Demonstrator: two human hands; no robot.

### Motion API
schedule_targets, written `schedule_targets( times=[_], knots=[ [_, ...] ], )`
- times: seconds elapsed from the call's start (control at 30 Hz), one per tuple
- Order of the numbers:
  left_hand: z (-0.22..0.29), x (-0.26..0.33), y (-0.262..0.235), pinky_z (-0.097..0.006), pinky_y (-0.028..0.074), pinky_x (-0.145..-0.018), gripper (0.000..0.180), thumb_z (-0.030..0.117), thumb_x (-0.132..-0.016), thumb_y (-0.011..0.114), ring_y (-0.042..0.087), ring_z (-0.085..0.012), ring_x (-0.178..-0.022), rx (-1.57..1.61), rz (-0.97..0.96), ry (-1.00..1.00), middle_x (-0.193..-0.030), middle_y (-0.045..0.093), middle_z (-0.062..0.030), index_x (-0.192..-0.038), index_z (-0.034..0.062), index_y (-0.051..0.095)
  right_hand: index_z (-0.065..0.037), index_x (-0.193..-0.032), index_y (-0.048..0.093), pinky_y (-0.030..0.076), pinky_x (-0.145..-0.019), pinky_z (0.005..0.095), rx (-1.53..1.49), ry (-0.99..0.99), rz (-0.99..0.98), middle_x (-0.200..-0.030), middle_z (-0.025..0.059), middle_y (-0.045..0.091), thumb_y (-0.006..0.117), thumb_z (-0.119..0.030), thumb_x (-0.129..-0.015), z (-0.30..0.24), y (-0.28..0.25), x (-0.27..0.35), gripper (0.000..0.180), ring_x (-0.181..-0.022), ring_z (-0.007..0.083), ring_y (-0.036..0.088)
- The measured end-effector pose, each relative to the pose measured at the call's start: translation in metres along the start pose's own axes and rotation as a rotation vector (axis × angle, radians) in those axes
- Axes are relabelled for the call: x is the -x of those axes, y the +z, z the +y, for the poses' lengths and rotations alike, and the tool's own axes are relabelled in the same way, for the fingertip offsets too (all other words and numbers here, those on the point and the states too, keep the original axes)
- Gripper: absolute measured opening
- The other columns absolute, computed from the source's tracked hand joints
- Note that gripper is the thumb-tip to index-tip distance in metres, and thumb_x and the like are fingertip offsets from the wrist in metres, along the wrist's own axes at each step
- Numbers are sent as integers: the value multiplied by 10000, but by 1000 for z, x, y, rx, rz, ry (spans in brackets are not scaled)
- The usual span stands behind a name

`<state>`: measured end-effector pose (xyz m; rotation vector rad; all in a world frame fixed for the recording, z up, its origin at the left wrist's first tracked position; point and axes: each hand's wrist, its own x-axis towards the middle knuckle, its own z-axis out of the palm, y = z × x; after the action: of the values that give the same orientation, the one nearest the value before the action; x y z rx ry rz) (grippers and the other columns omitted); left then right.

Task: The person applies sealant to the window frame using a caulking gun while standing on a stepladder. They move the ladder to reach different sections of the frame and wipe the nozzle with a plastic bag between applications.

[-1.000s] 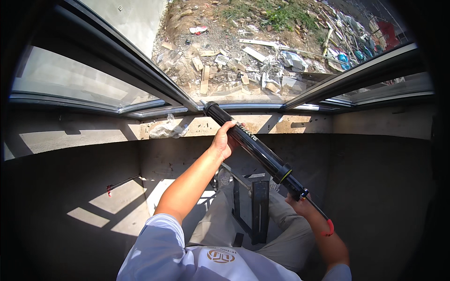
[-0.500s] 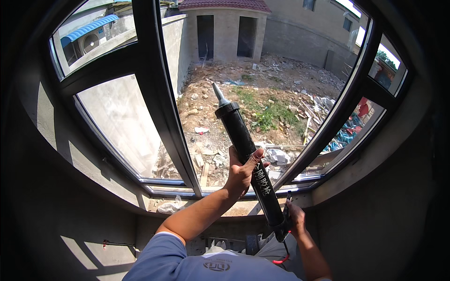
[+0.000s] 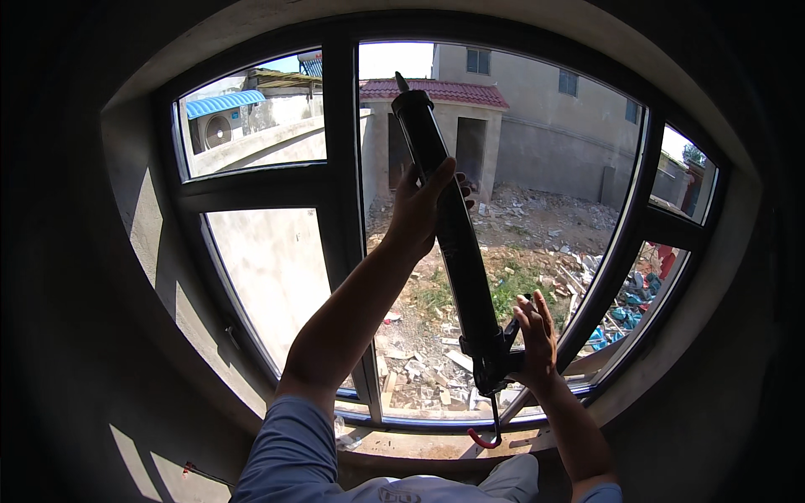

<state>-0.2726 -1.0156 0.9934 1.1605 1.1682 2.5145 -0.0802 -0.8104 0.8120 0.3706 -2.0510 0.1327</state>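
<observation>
A long black caulking gun is raised in front of the window, its pale nozzle tilted up and slightly left. My left hand is wrapped round the upper part of the barrel, thumb on the near side. At the lower end, the handle rests in the palm of my right hand, whose fingers stretch upward beside the trigger, loosely held. Below the handle, a thin rod ends in a red hook.
A dark window frame with several panes surrounds the gun. Below it runs a sill with clear plastic on it. Rough grey walls curve in at both sides. Outside lie rubble and a small red-roofed building.
Both hands have lifted the caulking gun, and the view has tilted upward. The nozzle now stands before the red roof. My right hand's fingers have loosened and straightened at the handle.
</observation>
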Motion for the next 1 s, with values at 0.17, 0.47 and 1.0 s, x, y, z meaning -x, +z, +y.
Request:
schedule_targets(
  times=[0.17,0.47,1.0],
  knots=[
    [26,-49,-10,-471,616,-877,533,340,-993,668,666,-293,-984,9,127,-10,-1099,614,-164,-1330,-7,444,-24,-1274,589,403,-1178,552,60,-125,-7,-1270,177,608,865,-304,-721,18,-6,-66,678,-1325,419,566],
    [52,-117,-25,-436,618,-792,548,340,-1001,620,681,-268,-923,46,135,10,-1027,623,-161,-1350,-31,417,-36,-1243,577,400,-1185,554,207,-254,5,-1232,174,604,854,-241,-693,32,-27,-142,649,-1259,391,596],
    [54,-145,-39,-440,622,-781,558,335,-1003,605,692,-287,-895,117,134,-7,-1015,634,-169,-1379,-18,389,-16,-1201,602,391,-1199,557,287,-306,-16,-1207,176,622,884,-225,-631,39,-35,-174,670,-1224,387,615]
  ],
)
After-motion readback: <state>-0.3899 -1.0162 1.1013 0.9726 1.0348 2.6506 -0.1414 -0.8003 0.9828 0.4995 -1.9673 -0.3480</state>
